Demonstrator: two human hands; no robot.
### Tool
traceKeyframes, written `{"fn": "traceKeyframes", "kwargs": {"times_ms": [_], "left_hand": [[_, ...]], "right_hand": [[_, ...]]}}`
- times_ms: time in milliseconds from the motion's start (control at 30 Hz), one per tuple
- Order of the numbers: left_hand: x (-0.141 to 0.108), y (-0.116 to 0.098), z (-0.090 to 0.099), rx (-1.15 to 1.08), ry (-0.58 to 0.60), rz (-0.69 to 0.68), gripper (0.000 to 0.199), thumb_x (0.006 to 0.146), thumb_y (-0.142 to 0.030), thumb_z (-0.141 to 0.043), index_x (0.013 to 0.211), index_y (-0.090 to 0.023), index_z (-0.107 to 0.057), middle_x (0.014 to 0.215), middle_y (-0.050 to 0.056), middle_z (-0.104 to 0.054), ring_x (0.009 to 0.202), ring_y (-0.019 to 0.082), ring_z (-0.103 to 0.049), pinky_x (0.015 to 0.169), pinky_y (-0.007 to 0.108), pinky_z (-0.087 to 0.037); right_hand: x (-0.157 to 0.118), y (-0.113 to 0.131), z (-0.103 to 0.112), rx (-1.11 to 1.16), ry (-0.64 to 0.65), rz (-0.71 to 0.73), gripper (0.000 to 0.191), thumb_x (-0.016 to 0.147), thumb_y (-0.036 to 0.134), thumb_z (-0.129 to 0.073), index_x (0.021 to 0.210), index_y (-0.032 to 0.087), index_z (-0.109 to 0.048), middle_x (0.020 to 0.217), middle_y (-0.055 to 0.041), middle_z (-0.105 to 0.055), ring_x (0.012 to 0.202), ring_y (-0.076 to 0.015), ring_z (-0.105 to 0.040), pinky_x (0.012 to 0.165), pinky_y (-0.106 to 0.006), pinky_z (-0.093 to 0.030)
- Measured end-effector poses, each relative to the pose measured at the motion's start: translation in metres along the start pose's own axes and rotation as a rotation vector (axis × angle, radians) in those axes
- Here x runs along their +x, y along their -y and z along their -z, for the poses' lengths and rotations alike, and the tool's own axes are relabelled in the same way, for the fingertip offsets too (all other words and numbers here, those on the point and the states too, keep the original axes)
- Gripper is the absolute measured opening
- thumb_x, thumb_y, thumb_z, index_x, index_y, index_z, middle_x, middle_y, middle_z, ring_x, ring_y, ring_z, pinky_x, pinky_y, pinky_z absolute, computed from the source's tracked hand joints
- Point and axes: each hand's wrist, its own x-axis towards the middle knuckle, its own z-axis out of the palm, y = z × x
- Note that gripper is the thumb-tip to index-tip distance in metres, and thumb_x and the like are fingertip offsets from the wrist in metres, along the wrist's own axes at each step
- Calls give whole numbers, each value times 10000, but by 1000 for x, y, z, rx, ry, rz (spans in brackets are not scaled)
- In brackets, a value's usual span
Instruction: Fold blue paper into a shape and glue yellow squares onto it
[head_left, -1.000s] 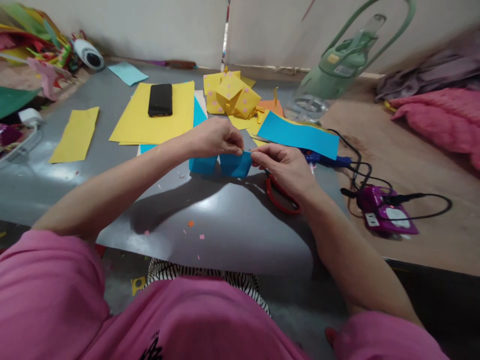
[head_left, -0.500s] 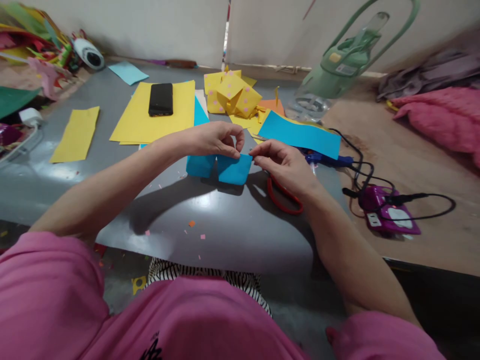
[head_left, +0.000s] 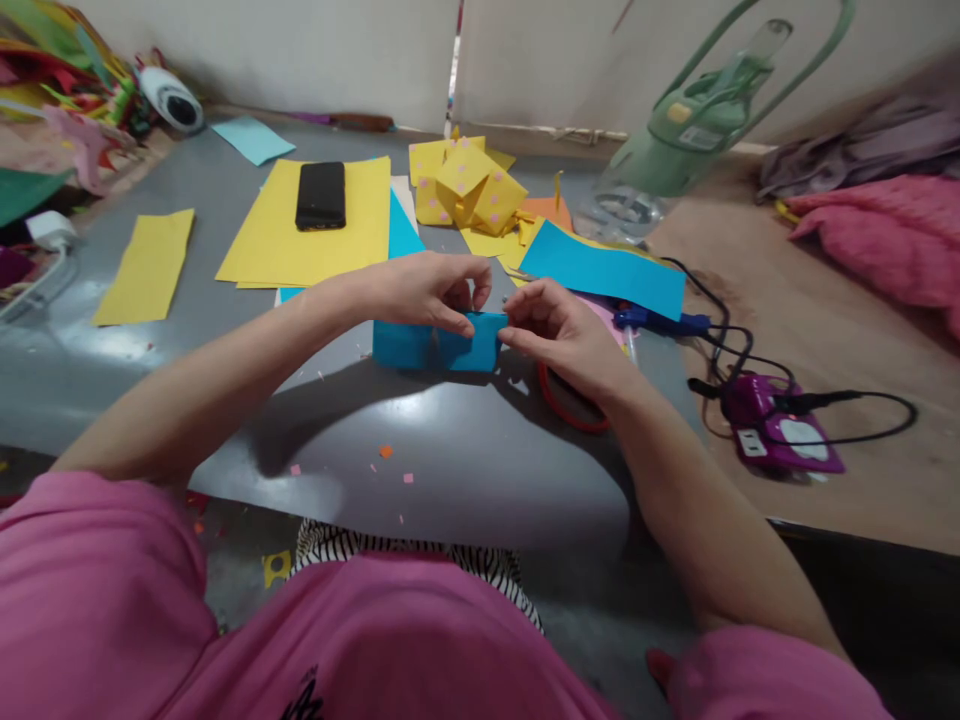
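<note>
A strip of blue paper with a slit near its middle is held low over the grey table sheet. My left hand pinches its upper edge between thumb and fingers. At the right end of the strip, my right hand is closed with thumb and index finger on the corner. Red-handled scissors lie under my right wrist, partly hidden. Beyond my right hand rests a larger blue paper piece. Behind my hands stands a folded yellow paper shape with pink dots.
A black phone lies on yellow sheets at the left. To the right are a blue glue gun, a purple power socket with black cables and a green bottle. Small paper scraps dot the front of the table.
The blue strip has tilted flatter, its left part now level with the right and the slit narrower. My left thumb has shifted slightly on it; the right fingers grip the corner lower.
</note>
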Motion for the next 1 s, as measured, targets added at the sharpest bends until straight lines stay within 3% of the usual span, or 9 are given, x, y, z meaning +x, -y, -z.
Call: {"fn": "traceKeyframes", "kwargs": {"times_ms": [133,433,700,867,1000], "left_hand": [[-4,-6,0,83,-67,57,273,829,-356,-644,1056,-207,-620,933,4,-701,837,138,-635,741,245,-441],[-8,-9,3,54,-81,95,278,865,-319,-632,1121,-225,-576,988,-10,-708,880,139,-672,762,249,-473],[-10,-11,0,167,-178,4,307,890,-306,-623,1188,-252,-574,937,-22,-703,855,149,-696,745,251,-479],[-11,-23,-5,291,-192,44,265,903,-230,-601,1168,-240,-602,939,-5,-727,853,155,-694,735,245,-455],[-10,-34,-12,412,-178,79,254,907,-199,-590,1157,-233,-620,942,20,-739,873,180,-688,708,249,-428]], "right_hand": [[-1,5,-1,-55,-26,39,264,828,312,-741,1027,269,-572,862,37,-650,743,-137,-588,687,-293,-461],[-3,11,-3,-205,-31,121,202,856,289,-692,1041,257,-617,860,28,-642,752,-140,-598,662,-289,-453],[-5,16,-2,-417,-67,138,123,854,305,-692,956,256,-643,801,13,-612,672,-147,-529,618,-306,-436],[-3,14,-3,-553,-129,162,56,845,267,-688,874,237,-650,825,-19,-639,708,-173,-544,657,-333,-422],[-3,13,-4,-538,-116,137,92,837,289,-705,832,224,-639,799,-14,-643,695,-167,-537,657,-327,-397]]}}
